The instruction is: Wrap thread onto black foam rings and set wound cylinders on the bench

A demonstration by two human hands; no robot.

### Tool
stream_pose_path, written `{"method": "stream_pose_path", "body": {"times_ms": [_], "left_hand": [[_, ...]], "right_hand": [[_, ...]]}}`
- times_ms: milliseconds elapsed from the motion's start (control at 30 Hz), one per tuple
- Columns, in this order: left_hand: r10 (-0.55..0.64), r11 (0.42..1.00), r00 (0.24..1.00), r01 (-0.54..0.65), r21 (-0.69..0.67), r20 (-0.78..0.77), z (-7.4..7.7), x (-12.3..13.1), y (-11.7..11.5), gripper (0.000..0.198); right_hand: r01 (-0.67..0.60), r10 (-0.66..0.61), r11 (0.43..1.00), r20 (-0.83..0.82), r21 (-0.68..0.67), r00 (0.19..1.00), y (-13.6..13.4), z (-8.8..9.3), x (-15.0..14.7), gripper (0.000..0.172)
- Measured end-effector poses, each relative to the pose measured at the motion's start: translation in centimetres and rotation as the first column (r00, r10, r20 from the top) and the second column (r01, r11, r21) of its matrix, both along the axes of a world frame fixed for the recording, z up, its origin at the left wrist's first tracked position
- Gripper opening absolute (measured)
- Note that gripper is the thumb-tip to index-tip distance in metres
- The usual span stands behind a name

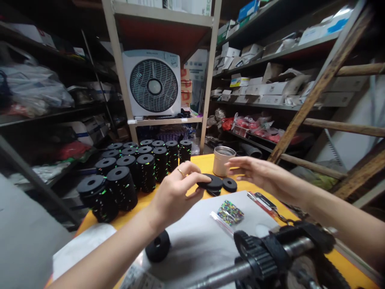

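My left hand (pixel 177 192) pinches a black disc (pixel 205 179) between thumb and fingers, at the edge of a small pile of black discs (pixel 215 185). Right of that pile a black ring with a centre hole (pixel 229 184) lies flat. My right hand (pixel 255 172) is held above the table with its fingers stretched out and nothing in them, near a pale metal can (pixel 221 162). Another black ring (pixel 158 245) rests on the white sheet (pixel 192 241) below my left forearm. A small clear bag of multicoloured beads (pixel 231 212) lies on the sheet.
Several black spool-like stacks with green flecks (pixel 122 186) stand at the table's left. A geared metal shaft (pixel 261 257) crosses the near right. Keys with a black tag (pixel 264 200) lie by the sheet. A box fan (pixel 154 84) and a wooden ladder (pixel 319 84) stand beyond.
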State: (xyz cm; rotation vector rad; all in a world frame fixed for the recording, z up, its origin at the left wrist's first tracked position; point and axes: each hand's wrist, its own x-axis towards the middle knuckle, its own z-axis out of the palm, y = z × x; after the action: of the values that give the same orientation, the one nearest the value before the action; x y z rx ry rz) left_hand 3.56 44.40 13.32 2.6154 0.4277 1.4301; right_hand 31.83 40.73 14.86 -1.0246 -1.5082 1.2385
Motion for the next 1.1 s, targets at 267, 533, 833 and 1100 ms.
{"method": "stream_pose_path", "body": {"times_ms": [267,533,833,1100], "left_hand": [[0.188,0.96,0.963,-0.138,0.244,-0.192,8.7,-7.9,-6.4,0.019],[0.089,0.992,0.949,-0.056,0.117,-0.303,9.7,-9.4,-22.9,0.019],[0.396,0.797,0.889,-0.208,-0.567,0.23,-6.6,-8.0,-37.5,0.097],[0.556,0.564,0.749,-0.022,-0.825,0.36,-10.3,-4.5,-40.9,0.006]], "right_hand": [[0.17,-0.26,0.92,0.223,0.354,0.939,-8.5,8.6,-4.1,0.035],[-0.439,0.232,0.82,0.487,0.368,0.842,-21.4,8.1,-13.5,0.082],[0.093,-0.234,0.904,0.3,0.418,0.925,-33.4,-5.1,-17.1,0.056],[0.153,-0.42,0.761,0.298,0.631,0.857,-36.9,-10.9,-17.1,0.061]]}}
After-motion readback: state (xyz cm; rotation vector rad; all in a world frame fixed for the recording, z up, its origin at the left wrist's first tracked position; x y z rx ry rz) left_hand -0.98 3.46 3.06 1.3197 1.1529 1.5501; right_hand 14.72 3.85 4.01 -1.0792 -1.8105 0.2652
